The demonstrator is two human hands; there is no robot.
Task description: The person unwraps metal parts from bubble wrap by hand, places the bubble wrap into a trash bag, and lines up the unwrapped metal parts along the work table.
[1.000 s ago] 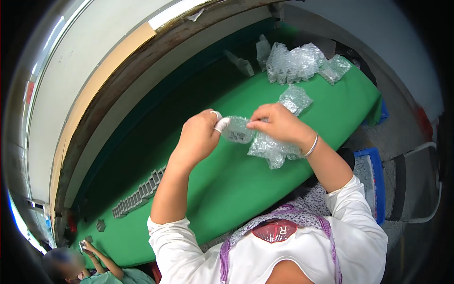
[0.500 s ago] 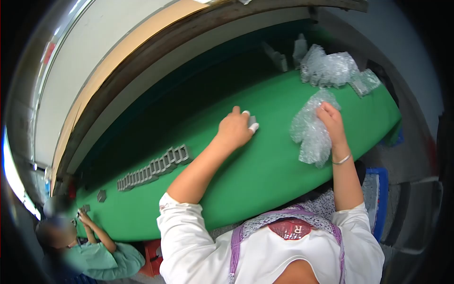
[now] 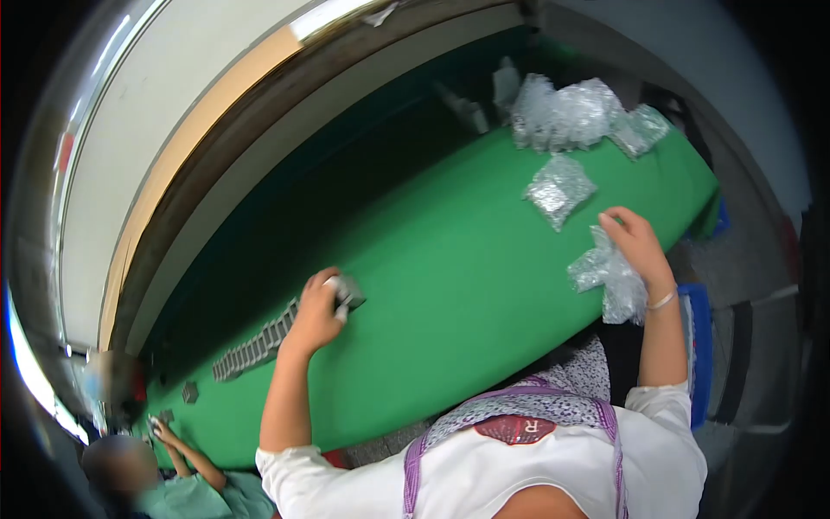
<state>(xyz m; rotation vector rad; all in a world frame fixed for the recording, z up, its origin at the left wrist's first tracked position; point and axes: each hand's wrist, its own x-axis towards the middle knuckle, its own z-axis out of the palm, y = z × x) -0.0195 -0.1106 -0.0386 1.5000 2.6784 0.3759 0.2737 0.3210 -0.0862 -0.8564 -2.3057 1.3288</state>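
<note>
At the right end of a row of grey parts (image 3: 251,350) on the green cloth, my left hand (image 3: 316,313) has its fingers closed round a grey part (image 3: 352,292). White coverings show on some of its fingertips. My right hand (image 3: 638,246) is over the right side of the table, fingers apart with nothing visible between them. Clear bubble-wrap pouches (image 3: 616,278) lie directly below and beside it, partly under the hand. Another bubble-wrap pouch (image 3: 560,190) lies flat, farther up and to the left of that hand.
A cluster of bubble-wrapped pieces (image 3: 566,112) stands at the table's far right end. One grey part (image 3: 190,393) sits apart at the lower left. A co-worker in green (image 3: 203,495) is at the lower-left edge. A blue crate (image 3: 699,346) stands beyond the table's right side.
My left hand has moved down and left from mid-table to the row. My right hand has let go of the bubble wrap, which now lies as separate pieces. The view has shifted.
</note>
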